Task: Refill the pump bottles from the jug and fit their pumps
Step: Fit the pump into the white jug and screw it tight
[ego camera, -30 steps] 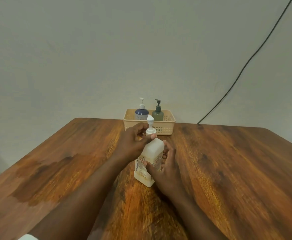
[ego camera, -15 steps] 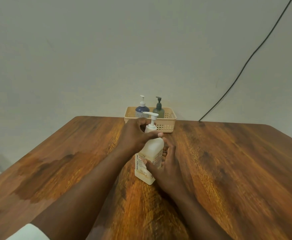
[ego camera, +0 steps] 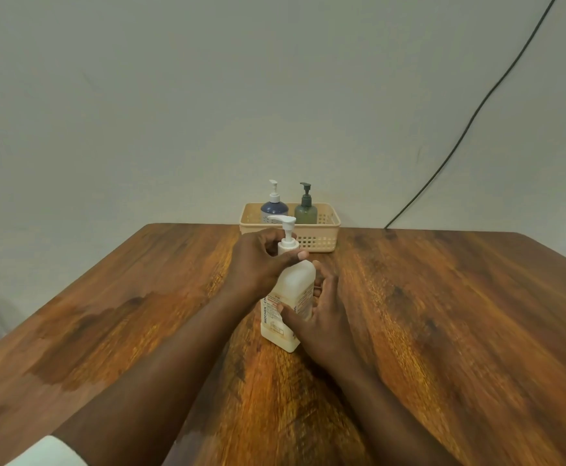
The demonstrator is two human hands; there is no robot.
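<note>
Here, in the head view, a white bottle (ego camera: 288, 297) stands upright on the wooden table (ego camera: 443, 314), about midway between its left and right edges and a little nearer the far edge than the near one. Its white pump (ego camera: 286, 232) sits on the neck, spout pointing left. The left hand (ego camera: 261, 260) has its fingers curled round the pump collar at the top of the bottle. The right hand (ego camera: 318, 314) grips the labelled body, thumb across the front face and fingers wrapped behind.

Against the far edge sits a cream basket (ego camera: 322, 237), holding a blue bottle (ego camera: 274, 206) on the left and a green bottle (ego camera: 305, 210) on the right, both with pumps on. A dark cable (ego camera: 476, 112) runs down the wall to the far edge on the right. No jug is in view.

The step in hand is probably screwing the pump down. The bottle looks like semi-stiff plastic with flat sides, so a hard squeeze may dent it or push liquid up; how full or heavy it is cannot be told through the cloudy wall. Smooth plastic may be slippery if any soap has run down it. The body is best held low and square on the flat faces, while the ribbed collar, not the thin spout, takes the twist.
</note>
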